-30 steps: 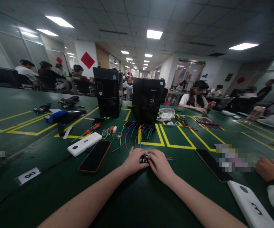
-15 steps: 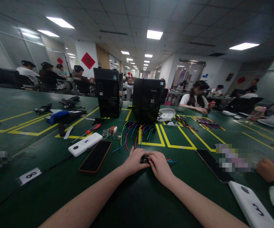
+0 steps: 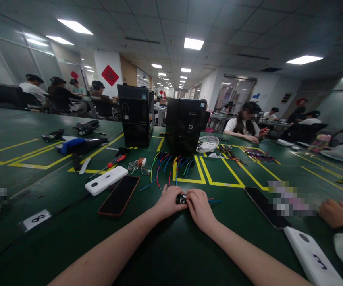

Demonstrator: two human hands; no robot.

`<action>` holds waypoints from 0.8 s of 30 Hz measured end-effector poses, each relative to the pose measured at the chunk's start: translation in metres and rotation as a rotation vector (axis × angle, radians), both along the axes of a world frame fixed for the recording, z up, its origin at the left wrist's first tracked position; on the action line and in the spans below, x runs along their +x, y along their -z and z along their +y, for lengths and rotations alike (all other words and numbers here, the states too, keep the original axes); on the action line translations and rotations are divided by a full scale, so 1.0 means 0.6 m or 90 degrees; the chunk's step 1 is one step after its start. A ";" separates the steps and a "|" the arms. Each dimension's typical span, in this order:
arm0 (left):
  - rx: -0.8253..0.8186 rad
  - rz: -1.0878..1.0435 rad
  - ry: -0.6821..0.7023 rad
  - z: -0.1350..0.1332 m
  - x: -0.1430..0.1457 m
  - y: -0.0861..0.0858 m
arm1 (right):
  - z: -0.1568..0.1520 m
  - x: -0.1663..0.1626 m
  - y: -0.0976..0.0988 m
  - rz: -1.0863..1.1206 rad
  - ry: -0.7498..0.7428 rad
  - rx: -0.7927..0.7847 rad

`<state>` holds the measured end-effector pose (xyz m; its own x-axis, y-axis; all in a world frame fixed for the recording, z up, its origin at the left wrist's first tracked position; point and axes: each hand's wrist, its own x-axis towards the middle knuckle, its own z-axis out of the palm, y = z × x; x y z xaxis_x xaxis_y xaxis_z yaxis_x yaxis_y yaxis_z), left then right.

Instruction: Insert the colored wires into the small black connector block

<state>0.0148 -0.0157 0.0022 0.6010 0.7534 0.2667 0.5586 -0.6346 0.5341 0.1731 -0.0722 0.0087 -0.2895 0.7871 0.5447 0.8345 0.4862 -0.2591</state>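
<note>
Near the front middle of the table, my left hand (image 3: pixel 170 201) is closed around a small black part (image 3: pixel 181 198) with a pale metallic patch. What kind of part it is cannot be made out. My right hand (image 3: pixel 200 206) pinches at the right side of this part, its fingertips touching or almost touching it. Thin red and blue wires (image 3: pixel 214 200) stick out past the right hand; their other ends are hidden by its fingers. Beyond both hands, several loose coloured wires (image 3: pixel 167 165) lie spread in front of the black computer case (image 3: pixel 186 127).
A phone (image 3: pixel 120 195), a white power bank (image 3: pixel 106 180), glasses (image 3: pixel 141 167) and a red screwdriver (image 3: pixel 116 161) lie to the left. A second case (image 3: pixel 134 115) stands behind. To the right are another phone (image 3: pixel 265 206), another power bank (image 3: pixel 313 254) and a co-worker's hand (image 3: pixel 340 214).
Both hands stay in almost the same place around the small black part, which shows slightly more of its pale patch. The view has shifted very slightly.
</note>
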 end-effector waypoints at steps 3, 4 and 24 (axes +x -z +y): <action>0.001 -0.003 -0.005 -0.001 0.001 0.001 | 0.000 0.000 0.001 -0.003 0.004 0.000; 0.001 -0.001 -0.007 -0.001 0.001 0.001 | 0.000 0.001 0.002 -0.003 0.005 0.001; 0.000 -0.028 -0.016 0.001 -0.002 0.006 | -0.018 -0.001 -0.025 -0.033 -0.104 -0.049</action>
